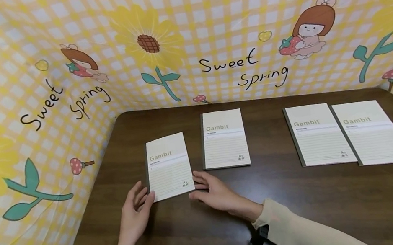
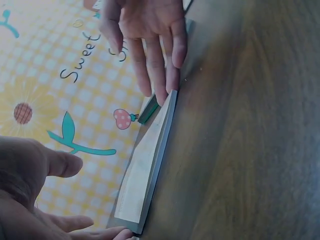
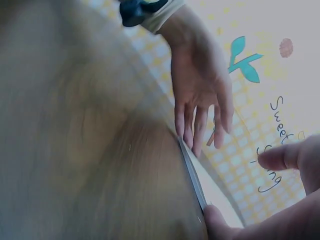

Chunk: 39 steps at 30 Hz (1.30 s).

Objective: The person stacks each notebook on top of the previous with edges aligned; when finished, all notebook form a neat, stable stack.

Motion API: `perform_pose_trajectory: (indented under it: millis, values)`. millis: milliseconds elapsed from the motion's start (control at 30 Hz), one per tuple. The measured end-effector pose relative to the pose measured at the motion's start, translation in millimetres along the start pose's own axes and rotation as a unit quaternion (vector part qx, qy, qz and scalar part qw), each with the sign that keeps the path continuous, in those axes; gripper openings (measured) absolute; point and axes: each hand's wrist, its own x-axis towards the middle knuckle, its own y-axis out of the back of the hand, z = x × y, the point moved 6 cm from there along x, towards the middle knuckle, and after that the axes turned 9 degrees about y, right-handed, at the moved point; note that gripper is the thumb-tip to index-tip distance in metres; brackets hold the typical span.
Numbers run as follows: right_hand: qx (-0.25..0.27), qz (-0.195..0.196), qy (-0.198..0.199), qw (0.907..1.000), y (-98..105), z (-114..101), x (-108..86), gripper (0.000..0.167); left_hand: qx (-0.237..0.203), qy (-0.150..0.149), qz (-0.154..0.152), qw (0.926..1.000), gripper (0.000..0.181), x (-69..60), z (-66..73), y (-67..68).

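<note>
- Notebook (image 1: pixel 169 167) number one, the one at our far left on the desk (image 1: pixel 206 239), is where the action is: it sits between our two hands, dark spine on the left, cream cover up, reading "Gambit".
- Left hand (image 1: pixel 134 216) is at its lower left, thumb right by the corner, fingers loosely spread and slightly bent. We wouldn't call it a pinch.
- Right hand (image 1: pixel 214 191) is at the lower right edge, fingertips up against the side, thumb held apart, fingers relaxed, no pinch there either.
- From the left wrist view we see the cover bowed up a little along the near edge. Whether the whole thing is off the desk, we can't tell.
- Second notebook (image 1: pixel 223 139) lies flat just to the right and a bit farther back, same cover.
- Third notebook (image 1: pixel 318 134) and fourth notebook (image 1: pixel 375 132) are well over to the right, side by side with edges that seem to touch.
- Around the desk we've got a yellow checked cloth (image 1: pixel 212 27) with flowers and "Sweet Spring" lettering.
- We're wearing a cream sleeve (image 1: pixel 303 225) on the right arm.
</note>
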Motion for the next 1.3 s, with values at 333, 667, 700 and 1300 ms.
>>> perform_pose_trajectory:
  millis: [333, 667, 700, 1300]
  values:
    - [0.096, 0.070, -0.050, 0.9917, 4.9, 1.9, 6.9, 0.071, -0.108, 0.087, -0.024, 0.9900, 0.072, 4.9, -13.8, 3.6]
    - [0.099, 0.072, -0.031, 0.9920, 9.1, 13.2, 12.4, 0.054, -0.120, 0.113, -0.050, 0.9851, 0.063, 1.3, -28.1, -0.1]
    - [0.105, 0.068, -0.030, 0.9917, 9.2, 14.5, 13.1, 0.053, -0.120, 0.112, -0.049, 0.9852, 0.061, 0.7, -28.4, -0.5]
    - [0.073, 0.066, 0.016, 0.9950, 28.6, -0.7, 15.7, 0.053, -0.126, 0.075, -0.038, 0.9885, 0.056, 7.3, -3.4, -3.7]
